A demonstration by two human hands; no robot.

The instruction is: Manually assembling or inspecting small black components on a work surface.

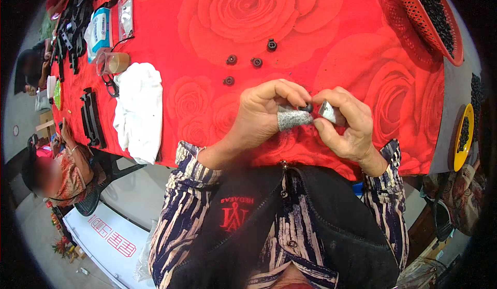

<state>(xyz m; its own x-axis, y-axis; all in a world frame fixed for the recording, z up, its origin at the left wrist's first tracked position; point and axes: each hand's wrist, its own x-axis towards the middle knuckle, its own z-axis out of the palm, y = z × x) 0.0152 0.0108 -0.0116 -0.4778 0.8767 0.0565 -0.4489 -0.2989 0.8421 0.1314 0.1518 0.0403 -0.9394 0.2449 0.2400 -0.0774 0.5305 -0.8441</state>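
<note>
Between the thumb and forefinger of my left hand (269,105) is a small round black part (306,107). A grey speckled wrap (294,119) covers that hand's thumb. My right hand (351,120) is closed in a pinch just to the right, its fingertips close to the black part. A small silvery-white piece (326,111) shows at those fingertips; whether it is gripped or wrapped on a finger I cannot tell. Beyond my left hand, several similar small black parts (257,61) lie apart on the red tablecloth (310,45).
At the left are a white cloth (139,113), a cup of brown liquid (118,62), glasses (110,86), a blue-white packet (99,32) and black strips (92,118). A red basket of black pieces (406,4) stands far right, a yellow plate (458,157) below it. Other people (64,177) sit at the left.
</note>
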